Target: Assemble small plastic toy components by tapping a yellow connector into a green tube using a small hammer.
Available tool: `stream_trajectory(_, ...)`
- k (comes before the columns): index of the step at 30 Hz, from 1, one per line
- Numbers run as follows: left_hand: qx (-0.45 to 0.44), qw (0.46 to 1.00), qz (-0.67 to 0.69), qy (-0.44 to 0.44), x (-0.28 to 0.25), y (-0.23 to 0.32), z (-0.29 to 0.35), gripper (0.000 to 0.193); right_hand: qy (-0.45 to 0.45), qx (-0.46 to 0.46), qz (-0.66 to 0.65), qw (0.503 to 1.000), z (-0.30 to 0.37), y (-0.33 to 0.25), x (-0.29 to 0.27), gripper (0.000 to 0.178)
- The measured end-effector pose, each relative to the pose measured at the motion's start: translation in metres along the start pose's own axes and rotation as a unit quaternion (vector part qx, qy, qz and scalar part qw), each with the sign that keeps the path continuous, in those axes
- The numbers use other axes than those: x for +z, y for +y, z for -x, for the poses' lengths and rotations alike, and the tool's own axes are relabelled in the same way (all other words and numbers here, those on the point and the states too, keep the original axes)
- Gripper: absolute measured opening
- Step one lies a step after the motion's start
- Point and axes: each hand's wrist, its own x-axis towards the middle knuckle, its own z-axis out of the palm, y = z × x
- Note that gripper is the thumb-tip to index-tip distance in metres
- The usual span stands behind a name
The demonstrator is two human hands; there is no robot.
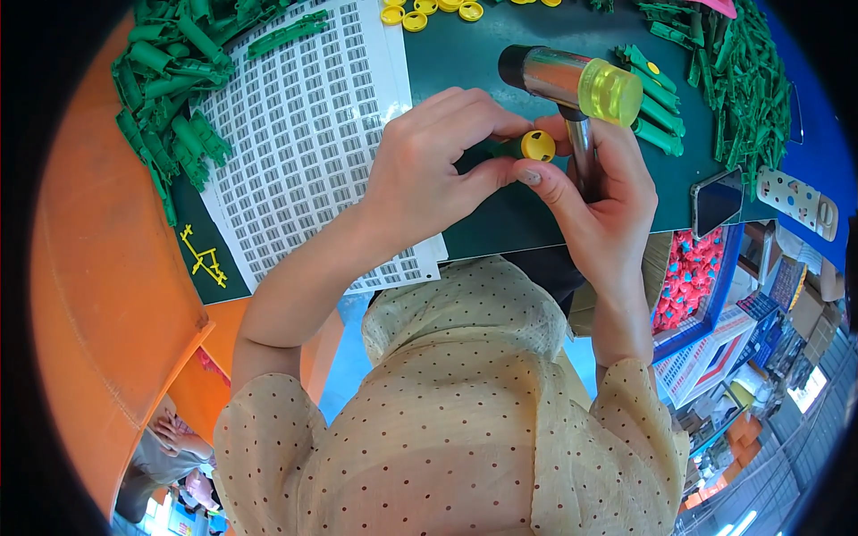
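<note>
My left hand (429,156) is closed, pinching a small green plastic piece (508,148) between thumb and fingers above the table. At that piece's right end sits a round yellow cap (538,146) with dark cutouts. The thumb and index finger of my right hand (612,183) press around this cap. The same hand also keeps a mallet (552,73) in its grip, the metal handle running through the curled fingers. Its head lies sideways above the hand, with a black face on the left and a clear yellow face on the right. Fingers cover part of the green piece.
Sheets of printed labels (295,134) lie on the dark green table at left. Green part piles (170,80) stand far left and far right. Loose yellow caps (415,20) are at the back. A phone (718,202) lies at the right edge, above a box of pink pieces (688,279).
</note>
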Motion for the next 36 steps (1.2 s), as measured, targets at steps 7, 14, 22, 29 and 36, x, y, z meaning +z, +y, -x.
stream_trajectory(7,0.001,1.000,-0.016,-0.011,-0.001,0.001,0.000,0.027,-0.003,0.019,0.023,1.000,0.001,-0.004,-0.001,0.038)
stream_trajectory(14,-0.010,1.000,-0.019,-0.015,-0.002,0.002,0.001,0.026,-0.002,-0.025,-0.065,0.998,0.002,0.005,0.000,0.037)
stream_trajectory(22,-0.002,0.999,-0.019,-0.046,-0.004,0.004,-0.001,0.031,-0.004,0.064,-0.046,0.997,0.027,-0.007,-0.031,0.031)
stream_trajectory(29,0.013,0.999,-0.020,-0.043,-0.003,0.004,-0.001,0.031,-0.092,0.034,0.121,0.988,0.032,-0.020,-0.062,0.025)
stream_trajectory(36,0.021,0.999,-0.010,-0.030,-0.001,0.003,0.001,0.031,0.064,-0.019,0.131,0.989,0.030,-0.044,-0.069,0.044)
